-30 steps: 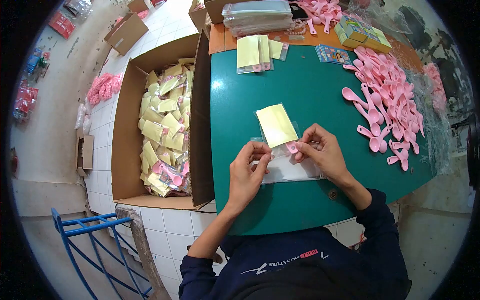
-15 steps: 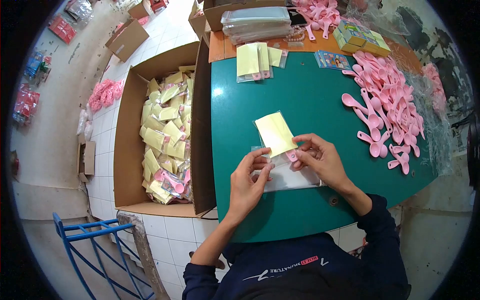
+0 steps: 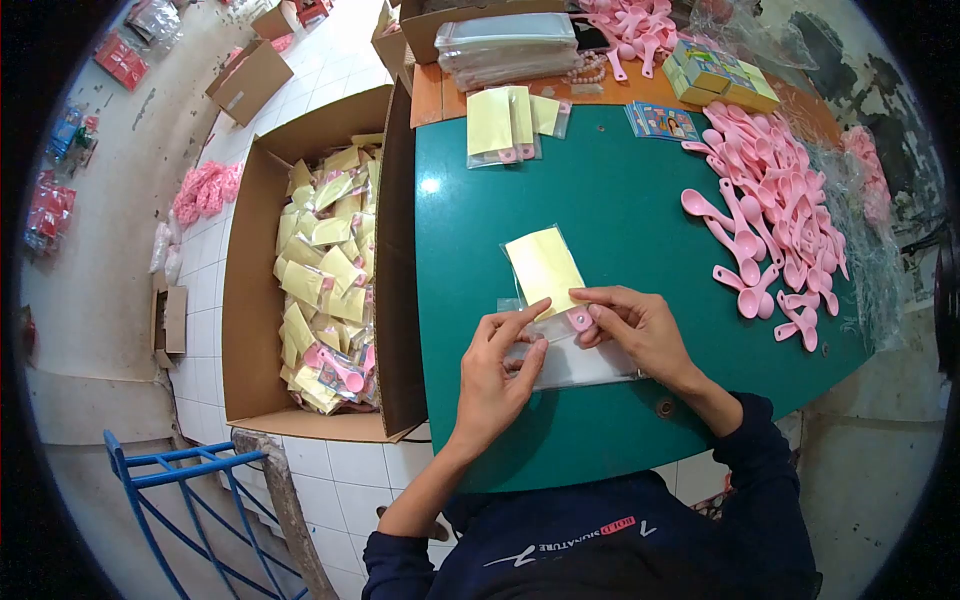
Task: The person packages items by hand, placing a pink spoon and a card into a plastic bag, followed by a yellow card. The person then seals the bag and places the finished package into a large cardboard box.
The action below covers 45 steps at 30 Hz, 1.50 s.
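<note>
A clear plastic bag (image 3: 505, 250) with a pale yellow card (image 3: 545, 270) in it lies over the green table, its lower end between my hands. The end of a pink spoon handle (image 3: 579, 319) sticks out below the card. My left hand (image 3: 500, 365) pinches the bag's lower left edge between thumb and fingers. With closed fingertips, my right hand (image 3: 640, 335) grips the lower right corner beside the handle. Beneath both hands lies a stack of clear plastic bags (image 3: 585, 368); the spoon's bowl is hidden behind the card.
Loose pink spoons (image 3: 770, 190) are heaped on the right. Several filled bags (image 3: 490, 125) lie at the back left, near booklets (image 3: 665, 122) and a pile of plastic sleeves (image 3: 505, 50). A cardboard box (image 3: 400, 250) of packed bags stands left of the table (image 3: 470, 430); a blue metal frame (image 3: 185, 470) is nearby.
My left fingers have shifted slightly up onto the bag's lower edge, and my right fingers have flattened along the card's corner. The bag has barely moved; the whole view has shifted slightly.
</note>
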{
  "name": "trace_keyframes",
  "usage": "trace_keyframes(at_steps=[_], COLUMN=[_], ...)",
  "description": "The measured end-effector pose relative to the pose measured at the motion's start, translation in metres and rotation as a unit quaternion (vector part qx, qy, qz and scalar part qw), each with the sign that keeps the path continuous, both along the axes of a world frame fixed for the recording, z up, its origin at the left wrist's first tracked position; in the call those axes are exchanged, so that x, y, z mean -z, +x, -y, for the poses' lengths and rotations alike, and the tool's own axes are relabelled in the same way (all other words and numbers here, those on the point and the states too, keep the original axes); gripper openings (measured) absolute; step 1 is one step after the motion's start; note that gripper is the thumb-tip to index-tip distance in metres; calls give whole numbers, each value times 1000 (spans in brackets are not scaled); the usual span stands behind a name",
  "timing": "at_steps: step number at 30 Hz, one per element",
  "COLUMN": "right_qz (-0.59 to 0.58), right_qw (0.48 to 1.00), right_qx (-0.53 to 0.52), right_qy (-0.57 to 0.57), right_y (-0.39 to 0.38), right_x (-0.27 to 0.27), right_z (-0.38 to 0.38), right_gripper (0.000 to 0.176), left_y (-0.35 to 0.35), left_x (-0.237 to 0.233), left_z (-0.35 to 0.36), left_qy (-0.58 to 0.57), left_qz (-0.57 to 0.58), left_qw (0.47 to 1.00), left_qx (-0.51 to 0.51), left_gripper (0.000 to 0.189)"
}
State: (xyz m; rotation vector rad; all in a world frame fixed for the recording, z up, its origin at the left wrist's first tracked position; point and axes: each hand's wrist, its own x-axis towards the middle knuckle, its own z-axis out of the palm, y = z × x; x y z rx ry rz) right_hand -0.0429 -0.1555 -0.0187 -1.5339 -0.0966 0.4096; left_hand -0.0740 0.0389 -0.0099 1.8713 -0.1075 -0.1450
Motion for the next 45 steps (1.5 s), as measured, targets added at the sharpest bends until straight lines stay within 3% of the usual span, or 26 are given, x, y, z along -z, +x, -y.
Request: trace_keyframes(at_steps=[16,19,22,25,31,32,35,38,41,42,45], right_qz=[-30,-28,47,75,85,113,193,240,252,243,205], right_qw=[999,999,998,994,991,990,980,971,967,968,973], right_qx=[27,-3,-26,-67,-104,-87,-32,9,-7,-17,-36], right_qy=[17,38,45,51,6,-6,-27,-22,-36,-54,-102], right_y=[0,2,2,1,-2,-3,-1,1,3,3,2], right_x=[-3,-4,-13,-12,-25,-23,-16,-14,-11,-12,-13], right_z=[0,4,5,10,12,12,11,12,16,17,14], right_gripper=[31,30,28,25,16,14,11,10,9,8,8], left_y=[-2,-3,-2,2,11,12,16,34,62,63,47], left_x=[6,6,7,6,-4,-7,-20,-22,8,13,14], left_z=[1,0,-1,-8,-6,-4,-1,-3,-14,-15,-23], left_qy=[-96,-177,-328,-383,-347,-389,-345,-240,-32,-95,-83], left_qz=[-39,-70,-147,-209,-221,-231,-193,-134,-95,-104,62], left_qw=[994,979,928,897,911,892,918,961,995,990,991], left_qx=[-45,-67,-100,-66,10,-3,-17,-2,24,-3,-83], left_gripper=[65,62,61,60,47,41,34,35,35,34,39])
